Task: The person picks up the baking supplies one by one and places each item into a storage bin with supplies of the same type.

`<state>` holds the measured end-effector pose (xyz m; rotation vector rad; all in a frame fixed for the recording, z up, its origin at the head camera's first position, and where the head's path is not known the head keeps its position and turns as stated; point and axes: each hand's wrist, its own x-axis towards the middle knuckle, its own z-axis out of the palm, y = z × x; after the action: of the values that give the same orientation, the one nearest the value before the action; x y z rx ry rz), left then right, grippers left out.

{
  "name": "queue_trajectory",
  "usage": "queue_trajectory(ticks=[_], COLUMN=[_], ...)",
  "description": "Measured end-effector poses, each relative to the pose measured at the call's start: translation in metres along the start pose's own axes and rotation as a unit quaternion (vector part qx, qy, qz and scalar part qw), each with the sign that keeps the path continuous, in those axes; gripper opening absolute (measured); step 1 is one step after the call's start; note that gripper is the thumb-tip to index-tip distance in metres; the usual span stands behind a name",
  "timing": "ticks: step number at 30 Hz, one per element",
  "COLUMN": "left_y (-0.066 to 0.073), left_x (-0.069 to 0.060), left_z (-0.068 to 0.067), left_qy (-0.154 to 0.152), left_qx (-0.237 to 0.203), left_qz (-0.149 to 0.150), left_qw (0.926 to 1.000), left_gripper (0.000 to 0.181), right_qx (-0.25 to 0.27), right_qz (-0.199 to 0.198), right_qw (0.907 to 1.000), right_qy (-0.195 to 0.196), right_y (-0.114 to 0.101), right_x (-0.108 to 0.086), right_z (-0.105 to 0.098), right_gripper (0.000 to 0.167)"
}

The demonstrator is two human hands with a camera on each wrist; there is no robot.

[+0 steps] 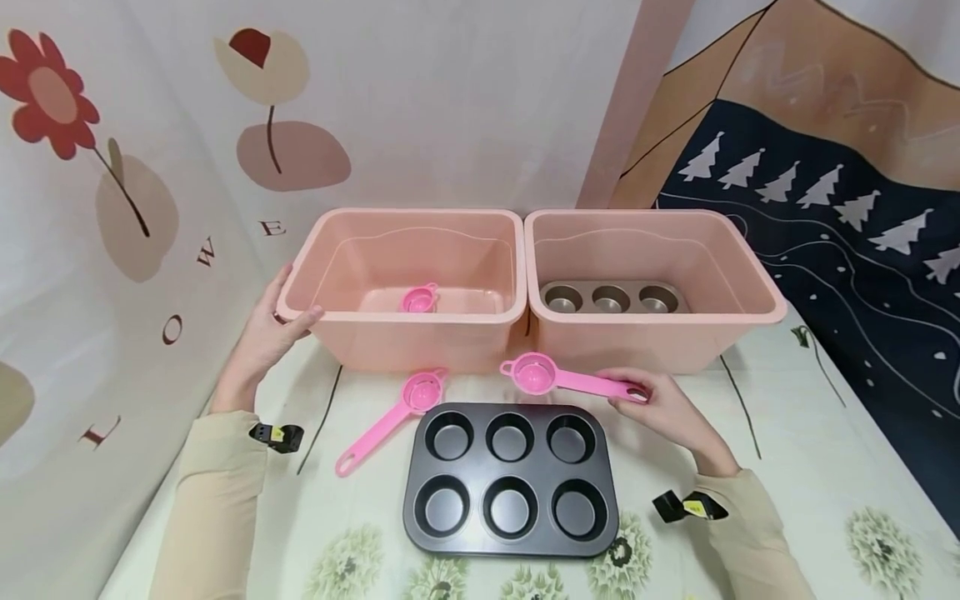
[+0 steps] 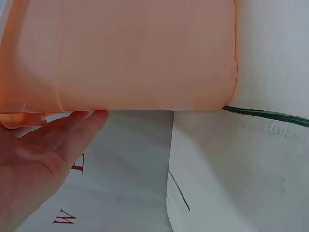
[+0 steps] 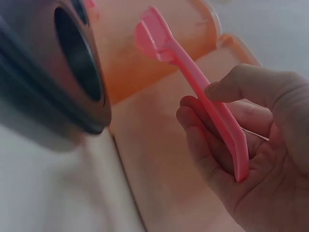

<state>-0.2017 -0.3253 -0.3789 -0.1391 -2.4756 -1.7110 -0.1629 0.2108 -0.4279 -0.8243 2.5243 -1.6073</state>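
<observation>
My left hand (image 1: 262, 342) holds the front left corner of the left pink bin (image 1: 420, 343), its thumb at the front rim. In the left wrist view, the fingers (image 2: 79, 133) lie against the bin's side. Between thumb and fingers, my right hand (image 1: 663, 408) grips the handle of a pink egg separator (image 1: 534, 372), with its cup pointing left in front of the bins. Another pink egg separator (image 1: 390, 423) lies on the table, its cup close to the dark muffin pan (image 1: 510, 477). Inside the left bin is a further pink egg separator (image 1: 418, 298), its handle hidden.
To the right, a second pink bin (image 1: 637, 337) touches the left one. It contains a greyish muffin pan (image 1: 624, 302), partly hidden by the front wall. A flowered cloth (image 1: 810, 467) covers the table, and printed curtains (image 1: 450, 100) hang behind and at the left.
</observation>
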Motion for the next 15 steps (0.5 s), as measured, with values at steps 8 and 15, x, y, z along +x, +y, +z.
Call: queue_trajectory(ticks=[8,15], left_y=[0.0,-0.002], left_x=[0.001,0.001], left_z=[-0.001,-0.001], left_qy=[-0.001,0.0], left_qx=[-0.003,-0.002], left_qz=[-0.004,-0.003], left_qw=[1.0,1.0], left_gripper=[0.085,0.085], right_qx=[0.003,0.011], right_qz=[-0.002,-0.019], right_qw=[0.9999,0.9994], right_qy=[-0.013,-0.028], right_y=[-0.014,-0.025], right_x=[0.017,0.03], right_z=[0.008,0.018], right_gripper=[0.034,0.034])
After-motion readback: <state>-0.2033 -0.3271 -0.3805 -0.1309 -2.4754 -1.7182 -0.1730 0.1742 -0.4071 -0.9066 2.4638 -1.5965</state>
